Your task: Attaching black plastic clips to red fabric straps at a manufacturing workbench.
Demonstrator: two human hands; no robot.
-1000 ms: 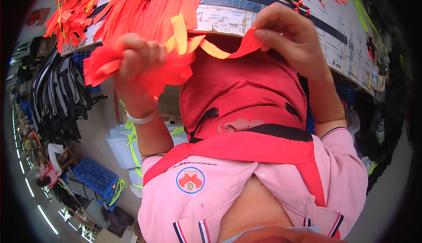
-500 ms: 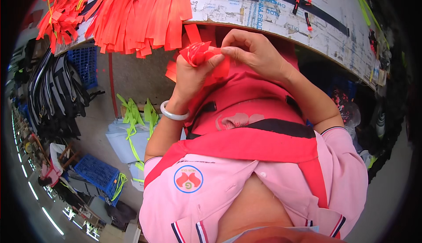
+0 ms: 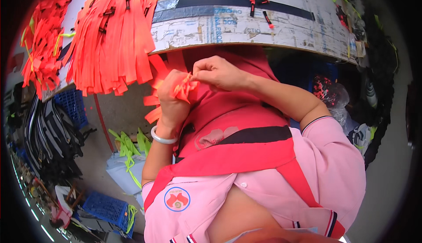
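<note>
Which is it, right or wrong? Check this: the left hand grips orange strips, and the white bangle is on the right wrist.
Wrong wrist: the head view shows the white bangle on the left one. The left hand does grip orange strips.

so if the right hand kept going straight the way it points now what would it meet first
Most likely the bunched orange strips in the left hand. The right hand points across at them with its fingertips right by them, though depth makes actual contact hard to judge.
</note>
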